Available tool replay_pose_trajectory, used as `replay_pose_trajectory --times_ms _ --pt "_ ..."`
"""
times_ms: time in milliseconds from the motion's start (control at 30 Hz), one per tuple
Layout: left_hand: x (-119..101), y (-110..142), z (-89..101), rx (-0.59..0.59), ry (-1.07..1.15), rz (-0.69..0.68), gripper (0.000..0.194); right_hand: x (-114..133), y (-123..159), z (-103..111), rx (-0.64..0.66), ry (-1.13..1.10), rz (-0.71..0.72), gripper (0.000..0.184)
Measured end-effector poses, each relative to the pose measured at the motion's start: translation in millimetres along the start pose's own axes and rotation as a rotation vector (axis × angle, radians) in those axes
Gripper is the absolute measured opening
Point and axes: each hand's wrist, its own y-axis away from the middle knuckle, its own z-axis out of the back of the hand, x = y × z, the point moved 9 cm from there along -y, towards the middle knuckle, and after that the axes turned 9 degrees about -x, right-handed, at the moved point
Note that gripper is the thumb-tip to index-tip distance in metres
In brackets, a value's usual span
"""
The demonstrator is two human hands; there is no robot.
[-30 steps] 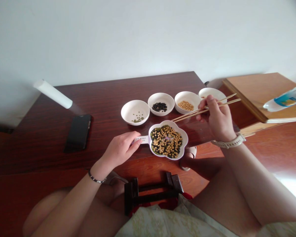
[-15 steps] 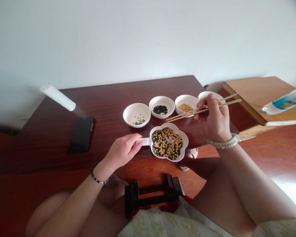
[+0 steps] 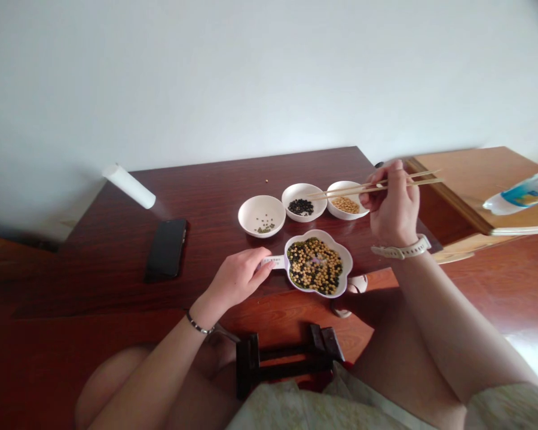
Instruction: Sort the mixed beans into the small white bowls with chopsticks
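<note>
My left hand [image 3: 240,276] is closed on the white handle of a flower-shaped dish [image 3: 347,266] at the table's front edge. Mixed yellow, black and green beans [image 3: 316,266] fill the dish. In my right hand [image 3: 395,206] is a pair of chopsticks [image 3: 347,191], their tips over the bowl of black beans [image 3: 301,207]. Whether the tips pinch a bean is too small to tell. To the left stands a white bowl [image 3: 251,207] with a few green beans; to the right, a white bowl [image 3: 341,186] holds yellow beans, partly behind the chopsticks.
A black phone [image 3: 167,248] lies on the dark wooden table [image 3: 215,179], with a white cylinder [image 3: 130,186] behind it. One loose bean [image 3: 266,180] rests behind the bowls. On the right, a bottle [image 3: 522,190] lies over a lighter wooden surface [image 3: 470,164]. A dark stool [image 3: 291,358] stands below.
The chopstick tips have moved from above the flower-shaped dish up to the black bean bowl. My left hand still holds the handle. The whole view has shifted slightly.
</note>
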Motion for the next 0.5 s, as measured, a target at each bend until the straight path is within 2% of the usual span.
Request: replay_pose_trajectory --times_ms 133,267,367,500 --pt "-0.2 2.6 2.7 -0.01 0.01 -0.002 0.029 -8.3 -20.8 -31.5 0.035 0.03 -0.036 0.041" --pt "1.1 5.2 3.6 -0.023 -0.004 0.001 0.03 -20.4 -42.0 -87.1 0.114 0.14 0.036 0.044" --pt "0.9 7.0 3.8 -0.021 -0.009 -0.002 0.03 -38.2 -52.4 -133.6 0.221 0.268 0.06 0.047" --pt "-1.7 12.7 9.1 -0.03 -0.048 -0.011 0.032 -54.4 -58.9 -169.9 0.316 0.35 0.045 0.044"
